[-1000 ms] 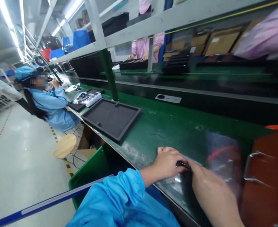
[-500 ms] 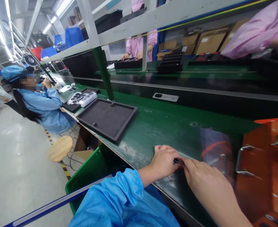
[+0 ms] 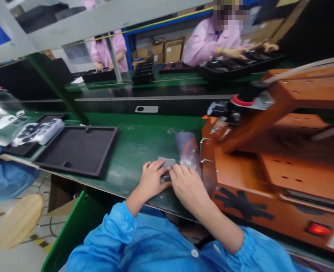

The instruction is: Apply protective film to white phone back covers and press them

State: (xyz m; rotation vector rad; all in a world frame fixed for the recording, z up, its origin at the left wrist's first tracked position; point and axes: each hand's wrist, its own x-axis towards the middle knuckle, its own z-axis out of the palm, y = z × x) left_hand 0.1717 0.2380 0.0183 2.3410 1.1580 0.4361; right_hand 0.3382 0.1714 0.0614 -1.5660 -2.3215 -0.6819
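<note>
Hands meet at the lower centre of the frame, on the green bench [image 3: 144, 139]. Left hand [image 3: 152, 180] lies with fingers curled over a small grey flat piece [image 3: 167, 163], its grip closed on the near edge of that piece. Right hand [image 3: 188, 185] rests just beside it, fingertips touching the same piece; whether its grip is closed on anything cannot be told (the palm hides the contact). A clear plastic bag [image 3: 187, 149] with red inside lies just behind the fingers, touching the orange machine [image 3: 269, 166] at right. An empty black foam tray [image 3: 78, 151] sits left of centre, well apart. Two people in pink work at the upper frame.
</note>
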